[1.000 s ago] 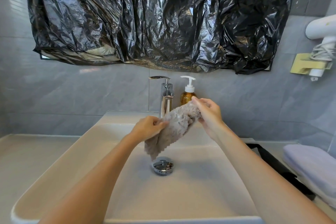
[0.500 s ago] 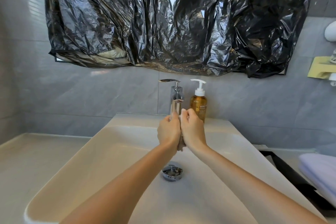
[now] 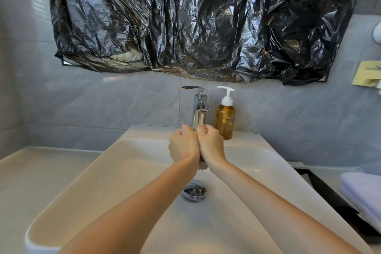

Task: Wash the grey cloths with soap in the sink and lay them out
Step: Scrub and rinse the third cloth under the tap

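Both fists make one tight grip on the grey cloth point(image 3: 202, 166). The left hand point(image 3: 183, 145) and the right hand point(image 3: 211, 144) press side by side, knuckles touching, with their fingers curled inward. The cloth is bunched between the palms and almost wholly hidden. Only a small wad shows below the heels of the hands, near the wrists.

The hands are held in the air over the back half of the white sink point(image 3: 99, 192), just in front of the chrome tap point(image 3: 199, 107), whose spout ends right behind the knuckles. The round metal drain point(image 3: 194, 192) lies in the basin below the wrists, apart from them. Both bare forearms reach in from the near edge.

An amber soap bottle point(image 3: 225, 119) with a white pump stands upright on the sink's back ledge, just right of the tap and close behind the right hand.

A pale surface point(image 3: 26, 171) runs to the left of the sink. On the right lie a dark flat item point(image 3: 329, 194) and, beyond it, a folded lilac towel point(image 3: 365, 192). Crinkled black plastic sheeting point(image 3: 185, 22) hangs on the grey tiled wall above the tap, and a yellow holder point(image 3: 367, 74) is fixed at the far right.
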Tool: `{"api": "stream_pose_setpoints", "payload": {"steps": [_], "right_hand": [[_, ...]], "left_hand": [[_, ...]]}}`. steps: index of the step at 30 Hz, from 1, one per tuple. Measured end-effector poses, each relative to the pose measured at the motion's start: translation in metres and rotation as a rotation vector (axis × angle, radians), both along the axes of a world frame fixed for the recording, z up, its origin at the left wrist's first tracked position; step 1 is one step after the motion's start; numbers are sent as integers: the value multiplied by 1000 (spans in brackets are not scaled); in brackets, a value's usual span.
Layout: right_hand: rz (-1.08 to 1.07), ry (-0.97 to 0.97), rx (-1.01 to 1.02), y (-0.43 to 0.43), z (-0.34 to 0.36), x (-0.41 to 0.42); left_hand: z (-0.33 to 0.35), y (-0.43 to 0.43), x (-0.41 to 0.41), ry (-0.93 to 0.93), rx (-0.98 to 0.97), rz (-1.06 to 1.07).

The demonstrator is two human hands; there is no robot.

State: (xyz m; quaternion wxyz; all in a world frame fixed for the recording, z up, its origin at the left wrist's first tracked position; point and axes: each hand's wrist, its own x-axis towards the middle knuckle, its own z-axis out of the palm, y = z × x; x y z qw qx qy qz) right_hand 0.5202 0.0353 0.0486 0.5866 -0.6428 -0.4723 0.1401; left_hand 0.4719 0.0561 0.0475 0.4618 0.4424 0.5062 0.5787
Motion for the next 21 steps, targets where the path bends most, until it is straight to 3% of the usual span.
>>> {"api": "stream_pose_setpoints", "payload": {"steps": [5,10,14,21], "right_hand": [[88,-33,-66,-12,-5,-1],[-123,157,39,-2,6,13],[118,127,-24,-16,-2,1],[96,456,79,-4,11,18]], "left_hand": [[1,17,-4,-38,-90,-21],[5,-9,13,-67,-23,-243],[12,8,-3,-252,-140,-240],[13,9,-2,-349,-169,-547]]}}
